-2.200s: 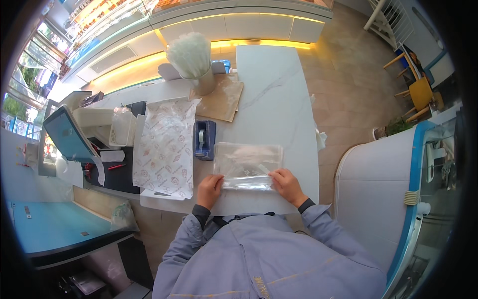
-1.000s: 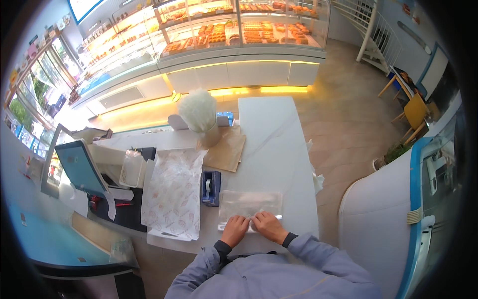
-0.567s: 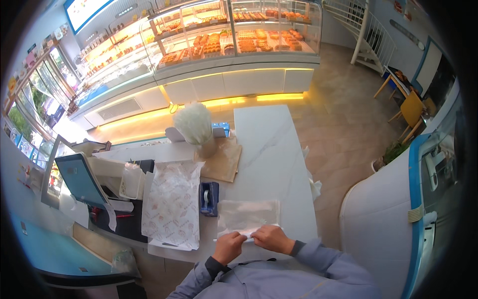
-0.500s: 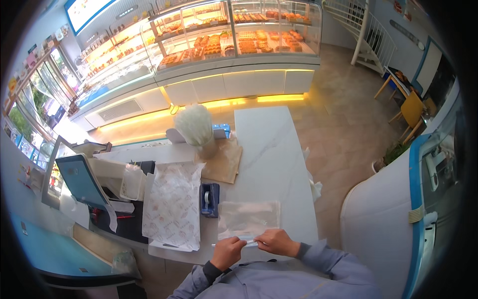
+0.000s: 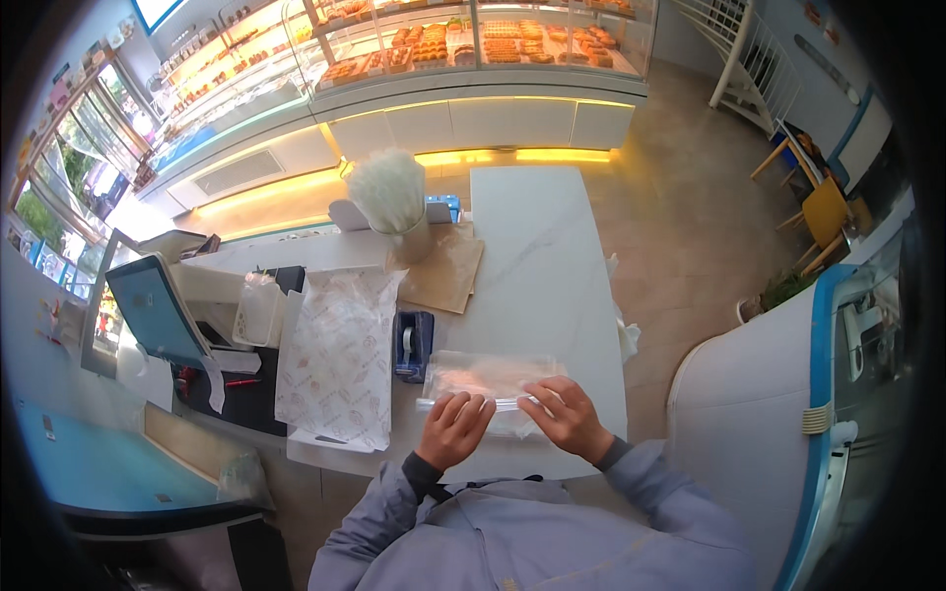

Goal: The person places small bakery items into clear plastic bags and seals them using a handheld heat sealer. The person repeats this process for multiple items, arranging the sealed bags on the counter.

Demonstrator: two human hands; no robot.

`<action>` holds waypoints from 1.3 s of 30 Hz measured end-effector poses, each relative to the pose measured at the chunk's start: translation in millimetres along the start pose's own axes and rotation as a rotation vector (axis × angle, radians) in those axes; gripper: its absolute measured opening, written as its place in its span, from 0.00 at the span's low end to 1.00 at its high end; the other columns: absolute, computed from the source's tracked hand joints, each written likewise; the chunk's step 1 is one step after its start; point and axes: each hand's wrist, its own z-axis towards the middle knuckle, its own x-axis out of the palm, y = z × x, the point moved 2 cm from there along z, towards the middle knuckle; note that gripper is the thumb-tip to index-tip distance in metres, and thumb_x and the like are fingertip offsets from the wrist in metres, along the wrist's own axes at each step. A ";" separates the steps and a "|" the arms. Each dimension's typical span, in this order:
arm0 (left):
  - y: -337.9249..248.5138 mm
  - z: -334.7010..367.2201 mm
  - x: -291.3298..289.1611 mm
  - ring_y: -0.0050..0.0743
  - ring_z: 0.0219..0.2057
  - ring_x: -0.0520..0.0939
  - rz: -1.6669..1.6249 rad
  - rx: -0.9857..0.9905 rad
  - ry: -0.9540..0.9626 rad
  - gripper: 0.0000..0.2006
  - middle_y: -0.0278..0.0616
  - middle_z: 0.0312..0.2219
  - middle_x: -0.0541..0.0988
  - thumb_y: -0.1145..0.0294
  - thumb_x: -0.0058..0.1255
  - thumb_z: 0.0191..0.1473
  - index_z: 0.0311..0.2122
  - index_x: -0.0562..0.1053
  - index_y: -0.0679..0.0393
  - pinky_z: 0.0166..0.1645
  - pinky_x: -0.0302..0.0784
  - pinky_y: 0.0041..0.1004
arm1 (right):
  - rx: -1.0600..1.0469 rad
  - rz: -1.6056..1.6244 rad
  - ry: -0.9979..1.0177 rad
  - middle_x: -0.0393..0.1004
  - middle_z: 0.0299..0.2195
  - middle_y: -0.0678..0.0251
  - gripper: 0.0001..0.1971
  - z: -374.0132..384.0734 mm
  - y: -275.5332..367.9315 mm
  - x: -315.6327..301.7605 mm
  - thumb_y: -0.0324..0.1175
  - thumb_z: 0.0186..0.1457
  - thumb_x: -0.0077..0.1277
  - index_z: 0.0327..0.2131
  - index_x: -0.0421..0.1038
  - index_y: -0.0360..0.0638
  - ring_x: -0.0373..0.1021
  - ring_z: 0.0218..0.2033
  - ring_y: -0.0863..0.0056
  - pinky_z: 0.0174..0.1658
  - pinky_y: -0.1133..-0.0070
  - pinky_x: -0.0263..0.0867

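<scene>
A clear plastic bag [image 5: 483,370] lies on the white marble-patterned counter in front of me, with something flat and pale under or inside it that I cannot make out. Along its near side runs a whitish strip, perhaps a folded or sealed edge. My left hand [image 5: 454,431] is closed on the left part of that strip, fingers bent over it. At the strip's right part, my right hand [image 5: 570,419] pinches the edge between thumb and fingers. Just left of the bag stands a dark blue tape dispenser [image 5: 413,347], touched by neither hand.
Left of the dispenser, printed paper lines a tray [image 5: 340,355]. Beyond are brown paper bags [image 5: 443,276] and a container of clear plastic sleeves [image 5: 387,192]. A screen [image 5: 158,310] stands at far left. A lit pastry case [image 5: 473,59] lies across the aisle.
The view has tilted down, so the counter sits higher. My hands have moved apart along the strip, the right one outward, and the bag's near part now lies flat beneath them.
</scene>
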 end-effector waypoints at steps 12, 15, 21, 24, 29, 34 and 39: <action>16.0 -62.3 95.3 0.44 0.32 0.79 -0.395 -0.510 0.309 0.10 0.40 0.29 0.76 0.71 0.59 0.48 0.38 0.77 0.52 0.36 0.75 0.37 | 0.519 0.295 0.277 0.74 0.34 0.61 0.11 -96.7 -17.7 94.8 0.27 0.48 0.57 0.38 0.76 0.45 0.73 0.34 0.60 0.38 0.69 0.71; 18.9 -62.0 98.8 0.44 0.36 0.79 -0.402 -0.550 0.309 0.11 0.42 0.33 0.76 0.71 0.60 0.48 0.40 0.77 0.51 0.37 0.76 0.38 | 0.534 0.266 0.262 0.74 0.36 0.63 0.11 -88.7 -17.2 93.6 0.28 0.48 0.58 0.38 0.75 0.45 0.73 0.39 0.61 0.40 0.69 0.70; 15.6 -67.4 99.6 0.43 0.44 0.76 -0.150 -0.228 0.224 0.13 0.41 0.38 0.76 0.69 0.57 0.50 0.42 0.76 0.56 0.49 0.72 0.38 | 0.240 -0.001 0.297 0.73 0.37 0.65 0.12 -89.9 -9.9 93.0 0.29 0.49 0.56 0.39 0.74 0.41 0.70 0.44 0.66 0.47 0.71 0.66; 10.1 -77.3 101.5 0.44 0.46 0.75 -0.136 -0.174 0.257 0.15 0.43 0.40 0.76 0.70 0.56 0.49 0.44 0.74 0.61 0.52 0.70 0.39 | 0.206 -0.008 0.299 0.73 0.37 0.65 0.11 -85.8 -4.7 92.9 0.29 0.49 0.55 0.38 0.73 0.39 0.70 0.43 0.67 0.47 0.72 0.65; 10.6 -67.7 90.0 0.45 0.48 0.75 -0.127 -0.191 0.316 0.17 0.44 0.41 0.75 0.73 0.56 0.48 0.46 0.73 0.61 0.50 0.71 0.39 | 0.190 -0.011 0.263 0.72 0.35 0.66 0.11 -85.5 -11.7 95.3 0.30 0.48 0.56 0.37 0.73 0.40 0.70 0.41 0.66 0.46 0.70 0.66; 23.7 -71.0 101.2 0.47 0.43 0.77 -0.214 -0.309 0.382 0.15 0.44 0.37 0.76 0.73 0.56 0.48 0.44 0.75 0.60 0.46 0.73 0.38 | 0.315 0.156 0.288 0.71 0.34 0.64 0.08 -81.9 -24.0 100.4 0.27 0.47 0.53 0.35 0.73 0.41 0.69 0.40 0.63 0.45 0.70 0.66; 41.2 -66.7 106.6 0.50 0.39 0.77 -0.440 -0.631 0.233 0.12 0.45 0.34 0.76 0.71 0.59 0.49 0.40 0.76 0.59 0.44 0.74 0.38 | 0.494 0.253 0.225 0.71 0.34 0.63 0.08 -83.0 -36.6 107.3 0.25 0.47 0.50 0.34 0.73 0.43 0.69 0.39 0.62 0.44 0.70 0.67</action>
